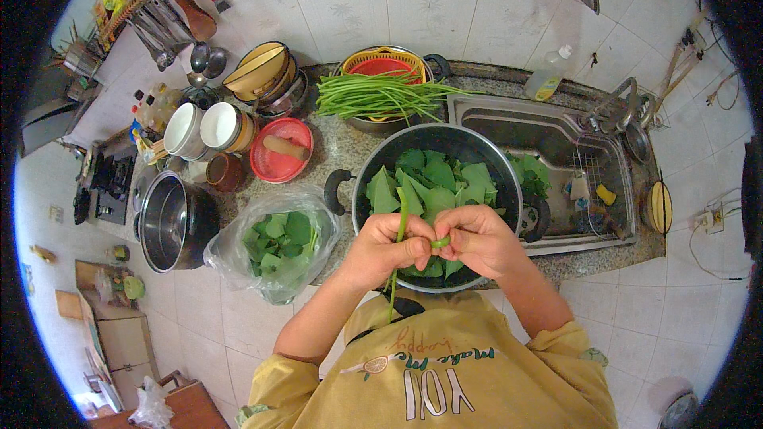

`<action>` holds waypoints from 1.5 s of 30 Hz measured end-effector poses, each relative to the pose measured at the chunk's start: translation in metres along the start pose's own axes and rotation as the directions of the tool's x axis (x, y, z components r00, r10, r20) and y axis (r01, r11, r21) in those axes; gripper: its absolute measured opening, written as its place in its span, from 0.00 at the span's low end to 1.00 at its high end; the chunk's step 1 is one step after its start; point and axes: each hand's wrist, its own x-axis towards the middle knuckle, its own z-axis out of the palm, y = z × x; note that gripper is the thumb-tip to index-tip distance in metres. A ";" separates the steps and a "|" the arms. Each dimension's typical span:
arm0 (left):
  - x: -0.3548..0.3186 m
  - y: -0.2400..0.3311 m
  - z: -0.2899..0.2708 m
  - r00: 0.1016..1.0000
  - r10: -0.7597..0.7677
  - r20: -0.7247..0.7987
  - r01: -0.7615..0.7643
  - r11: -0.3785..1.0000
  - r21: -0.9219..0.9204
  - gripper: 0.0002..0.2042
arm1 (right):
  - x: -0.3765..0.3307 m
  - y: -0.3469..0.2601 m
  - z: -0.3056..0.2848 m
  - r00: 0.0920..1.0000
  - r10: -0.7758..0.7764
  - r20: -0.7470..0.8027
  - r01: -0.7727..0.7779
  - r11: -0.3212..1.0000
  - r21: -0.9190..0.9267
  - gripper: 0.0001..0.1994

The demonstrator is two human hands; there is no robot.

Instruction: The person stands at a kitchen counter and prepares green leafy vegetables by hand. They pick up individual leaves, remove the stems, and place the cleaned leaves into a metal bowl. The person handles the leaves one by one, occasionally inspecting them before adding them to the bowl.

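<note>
My left hand [389, 253] is closed around a long green stem [403, 218], which stands up past the fingers and hangs below the hand. My right hand [483, 241] is closed in a pinch, its fingertips meeting those of the left. Between the fingertips shows a short bent green stem piece [439, 244]; whether it joins the long stem is hidden. Both hands are over the near side of a large dark pot [518, 191] with broad green leaves [433, 191] in it. Left of the pot, a clear plastic bag [230, 250] holds more leaves [282, 240].
Behind the pot, long thin green stalks [381, 95] lie across a colander. A steel sink [568, 123] with greens in it is on the right. To the left stand a red basin [262, 160], stacked bowls [184, 129] and a deep steel pot [171, 222].
</note>
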 end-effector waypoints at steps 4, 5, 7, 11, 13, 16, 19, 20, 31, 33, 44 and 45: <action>0.001 0.007 0.003 0.986 0.069 -0.154 -0.017 0.948 0.319 0.05 | 0.000 -0.007 0.000 0.984 -0.140 -0.105 0.056 0.819 -0.571 0.06; 0.004 0.006 0.000 0.976 0.124 -0.179 -0.032 0.894 0.446 0.05 | 0.002 -0.011 0.000 0.968 -0.236 -0.086 0.102 0.682 -0.724 0.06; 0.005 0.005 -0.001 0.954 0.238 -0.182 -0.059 0.746 0.663 0.06 | 0.003 -0.018 0.002 0.945 -0.327 -0.012 0.132 0.416 -0.900 0.06; 0.003 0.012 0.011 0.934 0.327 -0.145 -0.052 0.524 0.850 0.07 | 0.000 -0.023 0.005 0.912 -0.369 0.181 0.176 -0.047 -0.983 0.07; 0.002 0.013 0.016 0.929 0.339 -0.151 -0.037 0.488 0.872 0.07 | 0.000 -0.021 0.006 0.888 -0.392 0.242 0.182 -0.185 -0.966 0.07; 0.002 0.012 0.019 0.908 0.396 -0.138 -0.048 0.427 0.903 0.07 | -0.003 -0.017 0.009 0.868 -0.440 0.229 0.145 -0.217 -0.965 0.07; 0.002 0.009 0.019 0.884 0.457 -0.103 -0.074 0.352 0.933 0.07 | -0.003 -0.009 0.014 0.818 -0.526 0.234 0.124 -0.236 -0.964 0.06; 0.002 0.009 0.019 0.879 0.469 -0.086 -0.081 0.326 0.942 0.07 | -0.002 -0.006 0.016 0.790 -0.563 0.242 0.129 -0.233 -0.964 0.07; 0.005 0.006 0.018 0.802 0.584 -0.123 -0.144 0.390 0.910 0.06 | -0.002 0.005 0.029 0.738 -0.673 0.053 0.057 -0.016 -0.998 0.07; 0.004 0.010 0.019 0.830 0.543 -0.131 -0.142 0.432 0.891 0.06 | -0.005 -0.001 0.028 0.732 -0.679 0.061 0.061 -0.025 -0.998 0.08; -0.002 0.024 0.017 0.995 0.024 -0.097 0.000 0.972 0.237 0.08 | -0.024 -0.034 0.017 0.829 -0.534 -0.167 0.087 0.419 -0.904 0.06; 0.000 0.023 0.017 0.995 0.020 -0.101 0.003 0.975 0.224 0.08 | -0.026 -0.038 0.015 0.798 -0.574 -0.185 0.069 0.392 -0.918 0.07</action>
